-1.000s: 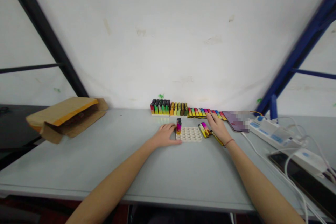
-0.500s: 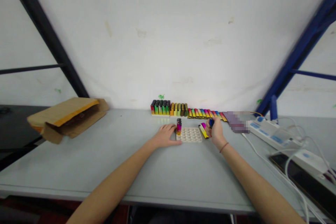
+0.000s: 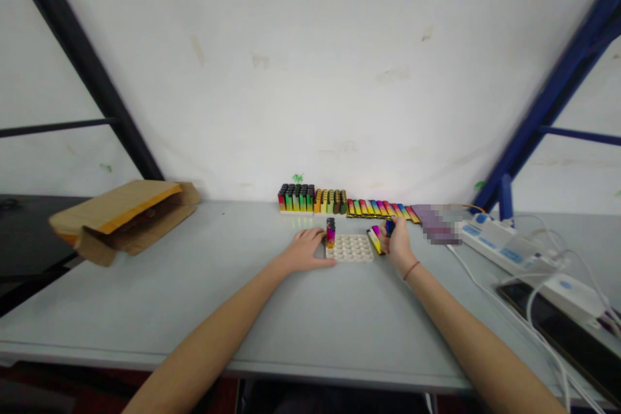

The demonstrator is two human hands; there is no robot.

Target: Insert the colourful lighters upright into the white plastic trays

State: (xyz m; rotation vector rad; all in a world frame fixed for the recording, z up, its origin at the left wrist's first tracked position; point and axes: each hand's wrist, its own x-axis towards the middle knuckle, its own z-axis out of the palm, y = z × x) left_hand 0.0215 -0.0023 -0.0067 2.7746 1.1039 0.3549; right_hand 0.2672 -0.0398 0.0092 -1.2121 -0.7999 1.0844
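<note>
- Lighter (image 3: 390,227), blue on top, sits in the closed right hand (image 3: 400,247), right of the picture's middle.
- Left hand (image 3: 305,251), half open, touches the white tray (image 3: 354,248), just below the middle.
- A bump there could tip the standing lighters (image 3: 330,235).

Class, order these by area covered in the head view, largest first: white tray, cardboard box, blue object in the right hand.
1. Cardboard box
2. White tray
3. Blue object, partly hidden by the right hand
</note>
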